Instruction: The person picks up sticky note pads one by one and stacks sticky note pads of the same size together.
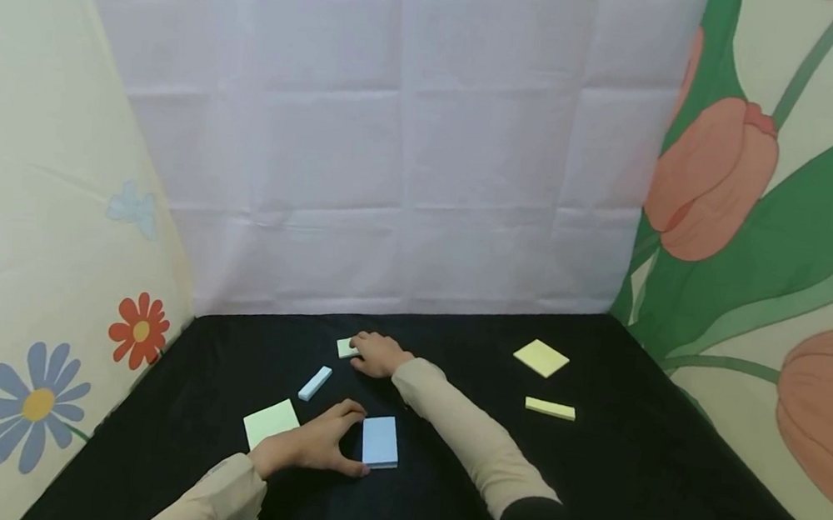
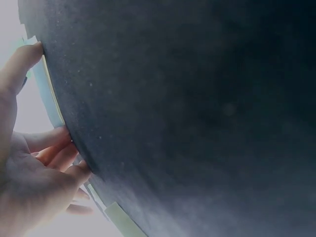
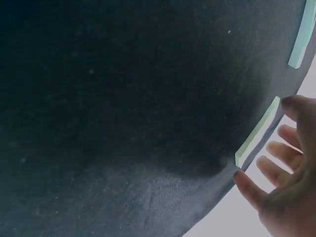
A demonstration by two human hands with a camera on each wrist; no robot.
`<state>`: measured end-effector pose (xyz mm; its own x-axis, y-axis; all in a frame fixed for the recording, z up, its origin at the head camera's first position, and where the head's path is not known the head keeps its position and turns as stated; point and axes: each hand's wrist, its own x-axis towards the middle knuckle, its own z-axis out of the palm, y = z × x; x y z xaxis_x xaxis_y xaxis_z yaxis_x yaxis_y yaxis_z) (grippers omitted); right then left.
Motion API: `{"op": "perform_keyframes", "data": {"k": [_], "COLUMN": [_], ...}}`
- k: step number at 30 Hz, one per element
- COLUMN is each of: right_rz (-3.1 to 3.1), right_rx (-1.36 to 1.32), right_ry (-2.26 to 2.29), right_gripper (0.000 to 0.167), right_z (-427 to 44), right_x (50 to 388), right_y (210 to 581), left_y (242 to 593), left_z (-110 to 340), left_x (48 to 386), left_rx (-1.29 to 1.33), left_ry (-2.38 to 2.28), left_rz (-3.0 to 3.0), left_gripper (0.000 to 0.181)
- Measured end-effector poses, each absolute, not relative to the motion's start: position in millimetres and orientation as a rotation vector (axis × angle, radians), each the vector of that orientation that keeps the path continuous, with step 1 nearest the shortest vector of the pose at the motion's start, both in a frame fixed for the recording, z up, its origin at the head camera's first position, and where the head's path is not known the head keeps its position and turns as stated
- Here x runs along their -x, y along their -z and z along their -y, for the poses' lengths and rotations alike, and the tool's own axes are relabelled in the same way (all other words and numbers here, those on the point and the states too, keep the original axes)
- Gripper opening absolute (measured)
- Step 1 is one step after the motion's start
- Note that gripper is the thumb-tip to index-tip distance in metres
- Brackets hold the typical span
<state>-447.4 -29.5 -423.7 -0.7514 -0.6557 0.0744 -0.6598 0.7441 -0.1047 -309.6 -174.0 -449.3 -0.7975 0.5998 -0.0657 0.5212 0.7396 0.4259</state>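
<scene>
Blue stack (image 1: 380,439) held by its ends in left fingers (image 1: 347,408) | small green stack (image 1: 343,348) between right fingers (image 3: 252,190), wide, one tip just apart | blue strip (image 1: 315,384) beyond left fingers | likely step: gripping both stacks | next probably calls for closing right fingers

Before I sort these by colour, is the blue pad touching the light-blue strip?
Apart. The head view shows black cloth between the blue pad and the light-blue strip, which lies farther back, to the pad's left.
</scene>
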Motion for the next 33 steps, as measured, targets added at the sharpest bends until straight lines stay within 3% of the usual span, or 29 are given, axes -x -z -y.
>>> {"op": "perform_keyframes", "data": {"k": [33], "right_rz": [3.023], "right_rx": [-0.905], "right_ry": [-0.065], "right_gripper": [0.048], "right_z": [41.4], "right_x": [460.5], "right_y": [437.0], "left_y": [444.5], "left_z": [173.6], "left_x": [308.3], "left_rx": [-0.910], "left_ry": [-0.573], "left_rz": [-2.736], "left_gripper": [0.085]}}
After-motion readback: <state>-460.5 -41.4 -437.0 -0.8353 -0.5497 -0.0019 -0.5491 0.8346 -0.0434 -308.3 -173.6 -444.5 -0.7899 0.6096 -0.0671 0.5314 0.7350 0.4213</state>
